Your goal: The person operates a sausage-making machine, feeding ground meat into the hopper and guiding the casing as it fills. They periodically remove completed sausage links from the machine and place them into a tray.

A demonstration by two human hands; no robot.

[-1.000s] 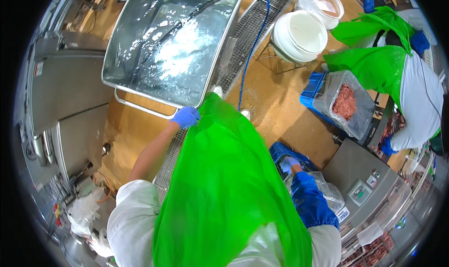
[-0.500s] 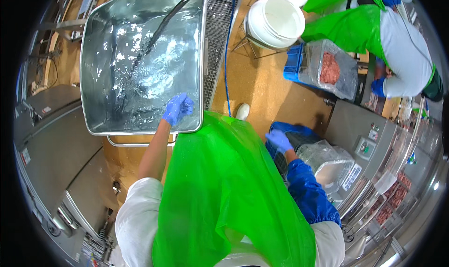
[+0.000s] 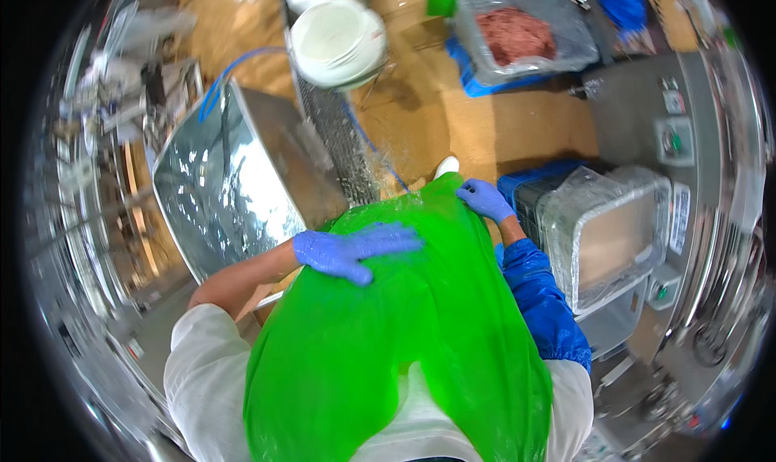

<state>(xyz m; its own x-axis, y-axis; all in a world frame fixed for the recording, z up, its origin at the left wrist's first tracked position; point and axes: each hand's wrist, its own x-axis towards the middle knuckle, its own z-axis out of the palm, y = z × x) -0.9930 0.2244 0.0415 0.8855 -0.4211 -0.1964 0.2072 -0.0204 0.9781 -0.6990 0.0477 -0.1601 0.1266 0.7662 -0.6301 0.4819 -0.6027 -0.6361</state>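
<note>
My left hand [image 3: 356, 252], in a wet purple glove, lies flat with fingers spread on the front of my bright green apron [image 3: 356, 349]. That forearm is bare below a white sleeve. My right hand [image 3: 485, 201], gloved too, has its fingers curled in at the apron's right edge and seems to pinch it; the fingertips show only in part. A blue sleeve cover [image 3: 537, 300] wraps my right forearm. Left of the apron stands a large steel tub [image 3: 275, 175] with shiny water in it.
White buckets [image 3: 335, 46] stand ahead beside a floor grate [image 3: 327, 114]. A blue hose [image 3: 234, 62] hangs over the tub's far rim. A lined tub of ground meat [image 3: 517, 37] is far right. Nearer stands a plastic-wrapped container [image 3: 618, 244] beside a steel machine [image 3: 647, 114].
My left hand has come out of the tub's water onto the apron. My right hand has moved to the apron's edge. The view has turned right, so the tub sits lower and further left.
</note>
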